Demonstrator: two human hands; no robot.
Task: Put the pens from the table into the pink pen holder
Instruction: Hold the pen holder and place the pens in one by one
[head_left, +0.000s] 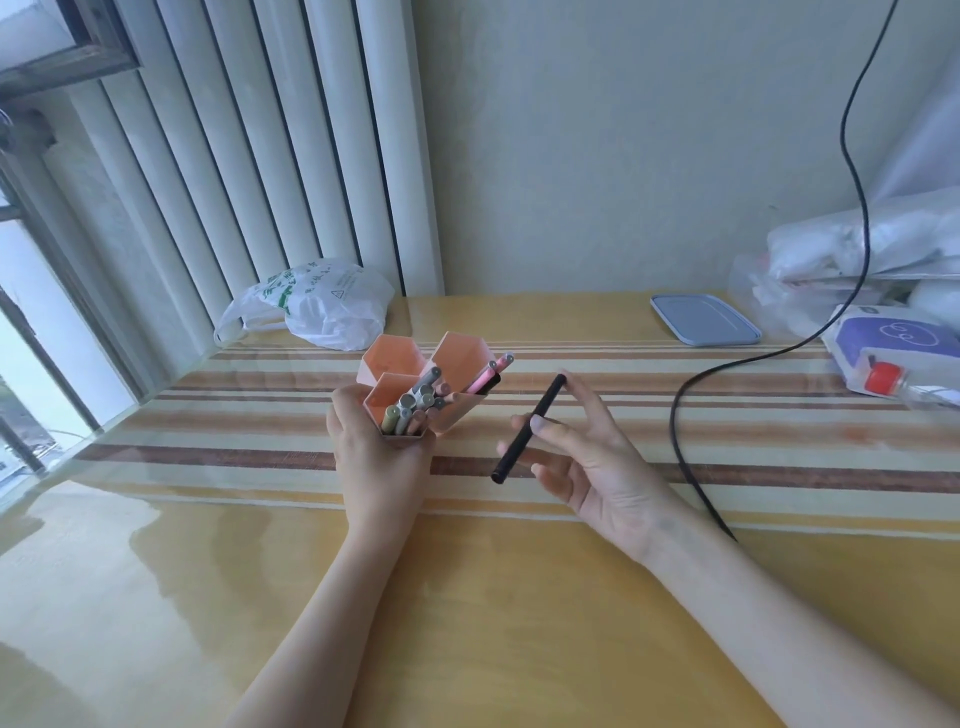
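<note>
- White plastic bag (322, 304): lies at the far left of the tabletop (467, 597), against the wall.
- Left hand (376, 457): fingers wrapped round the near side of the pink pen holder (457, 364), gripping it.
- Pink pen holder: stands on the striped part of the tabletop and has several hexagonal compartments. The nearest compartment holds a bundle of grey and pink pens (415, 410); the right compartment holds a pink pen (491, 374) with a dark one beside it; the far left compartment shows no contents.
- Black pen (527, 431): held tilted above the tabletop, just right of the holder.
- Right hand (582, 467): thumb and fingers pinch the black pen mid-shaft.
- Black cable (685, 395): runs down the wall and across the tabletop.
- Blue lid (704, 319): lies flat at the far right.
</note>
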